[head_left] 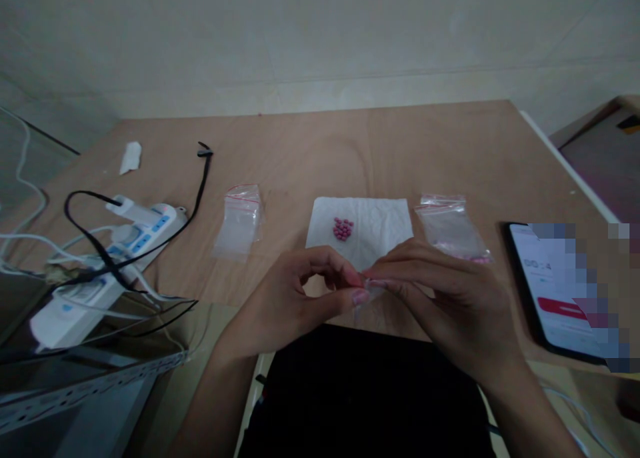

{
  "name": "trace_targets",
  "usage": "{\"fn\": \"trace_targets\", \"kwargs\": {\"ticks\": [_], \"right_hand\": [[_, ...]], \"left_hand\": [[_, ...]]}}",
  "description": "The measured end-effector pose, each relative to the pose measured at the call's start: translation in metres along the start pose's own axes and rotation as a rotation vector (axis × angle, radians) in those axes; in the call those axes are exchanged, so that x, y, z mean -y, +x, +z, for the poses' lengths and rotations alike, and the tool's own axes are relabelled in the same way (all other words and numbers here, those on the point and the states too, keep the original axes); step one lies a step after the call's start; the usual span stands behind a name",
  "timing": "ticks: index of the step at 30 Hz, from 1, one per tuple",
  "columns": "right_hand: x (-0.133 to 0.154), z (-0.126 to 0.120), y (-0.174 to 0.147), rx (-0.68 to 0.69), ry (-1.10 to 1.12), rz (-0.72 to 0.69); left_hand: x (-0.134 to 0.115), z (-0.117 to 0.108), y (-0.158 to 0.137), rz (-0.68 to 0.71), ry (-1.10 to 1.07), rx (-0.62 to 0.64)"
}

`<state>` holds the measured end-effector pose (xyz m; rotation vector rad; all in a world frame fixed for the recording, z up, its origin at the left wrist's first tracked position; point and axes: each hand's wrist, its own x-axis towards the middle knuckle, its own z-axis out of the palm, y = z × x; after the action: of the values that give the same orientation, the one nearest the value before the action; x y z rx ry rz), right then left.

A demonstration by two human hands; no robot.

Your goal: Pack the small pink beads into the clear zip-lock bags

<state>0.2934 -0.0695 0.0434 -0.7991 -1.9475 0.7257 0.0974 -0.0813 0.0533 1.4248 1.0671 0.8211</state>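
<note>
Near the table's front edge, my left hand and my right hand meet, fingertips close together. Both pinch a small clear plastic bag, mostly hidden by the fingers. Just beyond them lies a white paper tissue, flat on the table, bearing a small cluster of pink pills. To the right of the tissue, partly behind my right hand, is a zip bag with some pink pieces at its lower edge. Farther left lies a stack of clear zip bags with a red seal line.
A white power strip with tangled cables occupies the left side. A black strap and a white paper scrap lie behind it. At the right is a phone with its screen lit. The wooden table meets a wall at the back.
</note>
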Motion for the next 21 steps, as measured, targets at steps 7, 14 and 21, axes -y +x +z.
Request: {"fn": "trace_targets", "kwargs": {"ticks": [7, 14, 21], "right_hand": [[0.001, -0.005, 0.005, 0.067, 0.026, -0.080], [0.002, -0.009, 0.009, 0.104, -0.017, -0.120], [0.013, -0.015, 0.010, 0.099, -0.070, 0.003]], "left_hand": [[0.002, -0.005, 0.001, -0.065, -0.081, 0.149], [0.001, 0.001, -0.004, 0.123, 0.082, -0.002], [-0.010, 0.013, -0.012, 0.664, 0.714, -0.336]]}}
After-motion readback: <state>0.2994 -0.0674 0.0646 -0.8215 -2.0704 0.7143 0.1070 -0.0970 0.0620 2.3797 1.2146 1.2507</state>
